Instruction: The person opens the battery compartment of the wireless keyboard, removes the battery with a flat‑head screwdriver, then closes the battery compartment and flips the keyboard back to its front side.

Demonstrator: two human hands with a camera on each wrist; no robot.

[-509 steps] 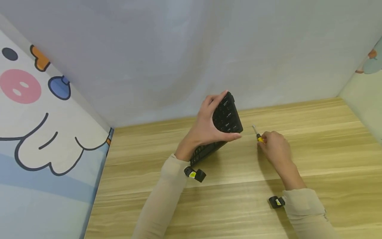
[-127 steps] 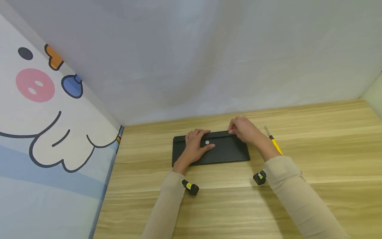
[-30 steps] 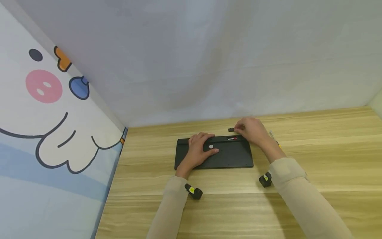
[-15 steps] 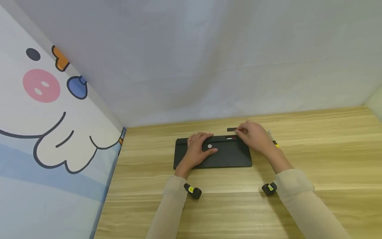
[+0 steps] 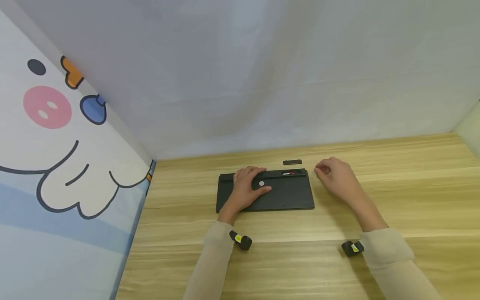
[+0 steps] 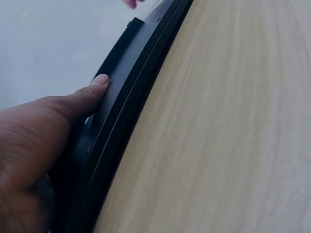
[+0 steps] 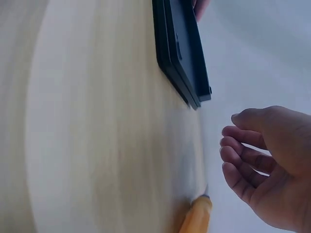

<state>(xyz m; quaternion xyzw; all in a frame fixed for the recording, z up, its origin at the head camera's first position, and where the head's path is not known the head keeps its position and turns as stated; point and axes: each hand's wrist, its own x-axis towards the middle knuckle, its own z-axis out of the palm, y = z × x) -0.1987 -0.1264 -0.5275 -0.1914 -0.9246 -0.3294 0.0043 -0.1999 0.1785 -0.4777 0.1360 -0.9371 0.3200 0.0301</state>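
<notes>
A black keyboard (image 5: 286, 196) lies face down on the wooden table. My left hand (image 5: 244, 189) rests spread on it, the thumb (image 6: 92, 94) straight along its underside and the other fingers towards the far edge. Near its far right corner a small compartment is uncovered, showing a silver-and-red battery (image 5: 288, 173). The compartment's black cover (image 5: 292, 162) lies just beyond the keyboard. Right of the keyboard, my right hand (image 5: 335, 177) has loosely curled fingers and nothing between them. Below it in the right wrist view is the yellow-orange handle of a screwdriver (image 7: 197, 217).
A pale curtain-like backdrop (image 5: 262, 83) rises behind the table (image 5: 285, 258). On the left stands a panel (image 5: 82, 175) with a cartoon print. Each wrist carries a small black camera (image 5: 245, 242). In the head view the right hand and arm hide the screwdriver.
Earlier, the keyboard was turned face down and the screwdriver laid aside. The cover came off and was set behind the keyboard. My right hand has let go and moved right; the left stays.
</notes>
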